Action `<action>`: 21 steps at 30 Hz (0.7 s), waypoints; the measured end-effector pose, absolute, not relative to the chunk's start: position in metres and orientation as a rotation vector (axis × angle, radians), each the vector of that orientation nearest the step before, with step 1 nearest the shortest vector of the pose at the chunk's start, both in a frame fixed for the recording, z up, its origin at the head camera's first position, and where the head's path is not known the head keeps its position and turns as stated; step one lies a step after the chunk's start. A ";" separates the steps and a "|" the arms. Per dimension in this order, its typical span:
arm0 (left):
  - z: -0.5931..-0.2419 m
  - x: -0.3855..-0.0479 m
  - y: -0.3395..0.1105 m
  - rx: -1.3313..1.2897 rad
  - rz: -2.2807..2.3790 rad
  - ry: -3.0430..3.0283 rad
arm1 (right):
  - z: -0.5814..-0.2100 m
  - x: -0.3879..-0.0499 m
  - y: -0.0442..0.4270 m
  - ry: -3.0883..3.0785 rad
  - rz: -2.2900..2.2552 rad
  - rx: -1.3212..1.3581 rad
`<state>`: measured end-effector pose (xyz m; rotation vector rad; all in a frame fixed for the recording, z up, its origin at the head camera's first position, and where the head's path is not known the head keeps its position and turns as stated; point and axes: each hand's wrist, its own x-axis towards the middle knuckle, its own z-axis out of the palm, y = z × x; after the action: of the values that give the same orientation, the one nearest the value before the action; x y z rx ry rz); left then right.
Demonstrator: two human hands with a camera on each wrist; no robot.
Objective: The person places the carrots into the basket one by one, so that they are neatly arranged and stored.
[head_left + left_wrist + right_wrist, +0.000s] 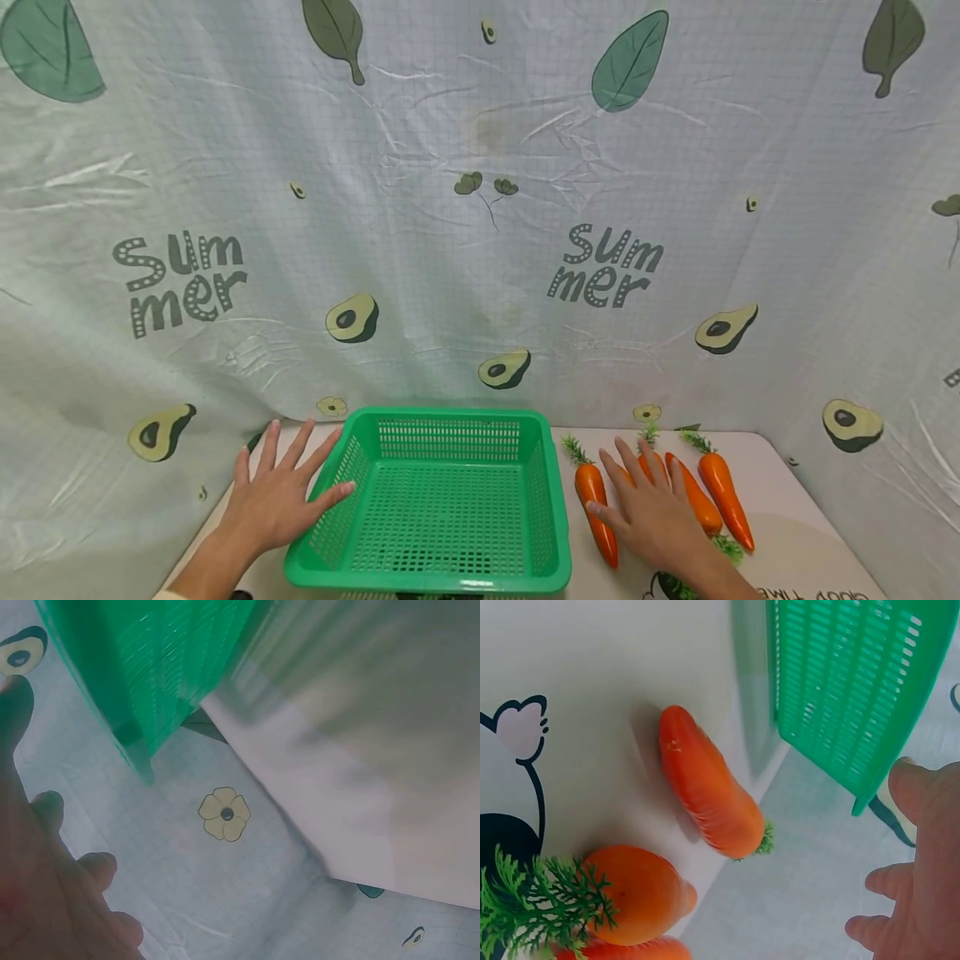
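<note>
A green plastic basket (450, 508) with nothing in it stands on the table, and its side shows in the left wrist view (187, 667) and right wrist view (847, 682). My left hand (273, 504), fingers spread, is at the basket's left side; in its wrist view the hand (60, 877) holds nothing. Right of the basket, my right hand (656, 512) is spread above several orange carrots with green tops, partly hiding them. One carrot (596, 512) lies between basket and hand, another (726, 500) at the far right. The right wrist view shows the hand (930, 862) apart from a carrot (705, 784).
The pale table (795, 517) has printed drawings and lettering near its front right. A patterned cloth (435, 250) hangs behind it and at both sides. Something dark and green shows at the bottom edge below the basket, and a dark green item (675, 586) is partly under the right forearm.
</note>
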<state>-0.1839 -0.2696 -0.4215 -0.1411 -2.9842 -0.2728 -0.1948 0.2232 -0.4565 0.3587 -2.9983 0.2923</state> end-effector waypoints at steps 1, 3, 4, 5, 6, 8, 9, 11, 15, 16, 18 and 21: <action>-0.422 -0.184 -0.269 -0.139 -0.273 -2.986 | -0.457 -0.195 0.223 -3.012 0.302 0.351; -0.422 -0.184 -0.269 -0.135 -0.265 -2.991 | -0.458 -0.196 0.222 -3.035 0.310 0.338; -0.422 -0.184 -0.269 -0.133 -0.262 -2.991 | -0.459 -0.196 0.222 -3.043 0.307 0.334; -0.422 -0.184 -0.268 -0.131 -0.257 -2.992 | -0.459 -0.195 0.222 -3.049 0.302 0.330; -0.422 -0.184 -0.268 -0.129 -0.255 -2.994 | -0.459 -0.195 0.222 -3.054 0.296 0.326; -0.423 -0.185 -0.268 -0.125 -0.250 -2.995 | -0.460 -0.195 0.222 -3.061 0.288 0.320; -0.423 -0.185 -0.268 -0.125 -0.251 -2.991 | -0.461 -0.195 0.222 -3.062 0.286 0.319; -0.424 -0.185 -0.269 -0.122 -0.255 -2.993 | -0.461 -0.196 0.222 -3.068 0.287 0.318; -0.425 -0.185 -0.270 -0.124 -0.271 -2.992 | -0.464 -0.196 0.222 -3.083 0.321 0.320; -0.426 -0.185 -0.271 -0.124 -0.274 -2.993 | -0.465 -0.196 0.222 -3.087 0.326 0.319; -0.427 -0.185 -0.271 -0.125 -0.277 -2.992 | -0.467 -0.196 0.223 -3.089 0.333 0.319; -0.427 -0.185 -0.272 -0.122 -0.282 -2.992 | -0.470 -0.196 0.224 -3.071 0.323 0.321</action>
<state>-0.1852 -0.2716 -0.4275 -0.1225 -2.9921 -0.2818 -0.1957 0.2243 -0.4698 0.3207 -3.0710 0.3234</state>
